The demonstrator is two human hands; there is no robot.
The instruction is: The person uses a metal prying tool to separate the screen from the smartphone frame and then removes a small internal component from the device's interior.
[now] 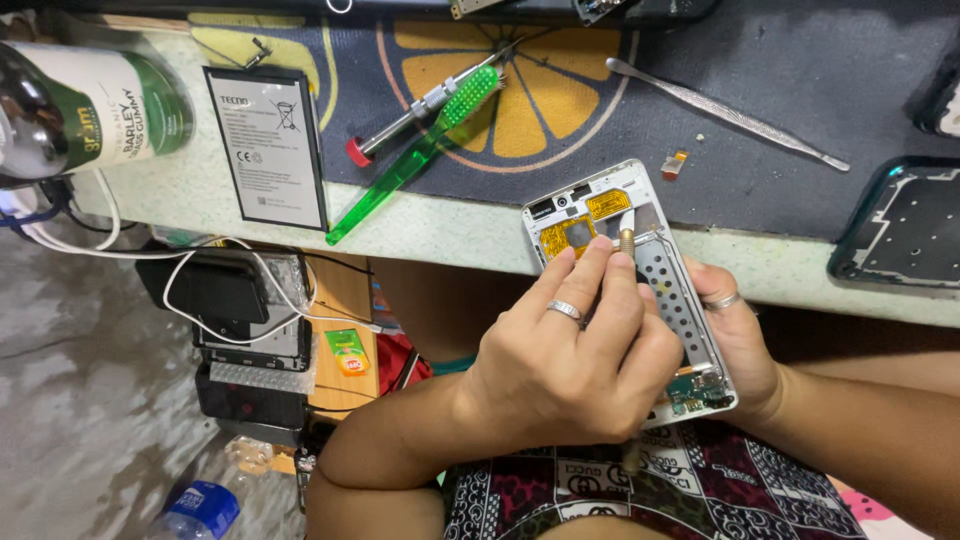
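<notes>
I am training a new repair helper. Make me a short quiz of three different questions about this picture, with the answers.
1. True or false: the opened phone frame lies flat on the mat, untouched.
2. Which hand holds the thin tool against the top of the frame? A) left hand B) right hand
3. Fill in: the green toothbrush lies beside a screwdriver with a ____ cap.

Key
1. False: the right hand holds the frame up, off the bench.
2. A: the left hand pinches the tool with its fingertips.
3. Red.
</notes>
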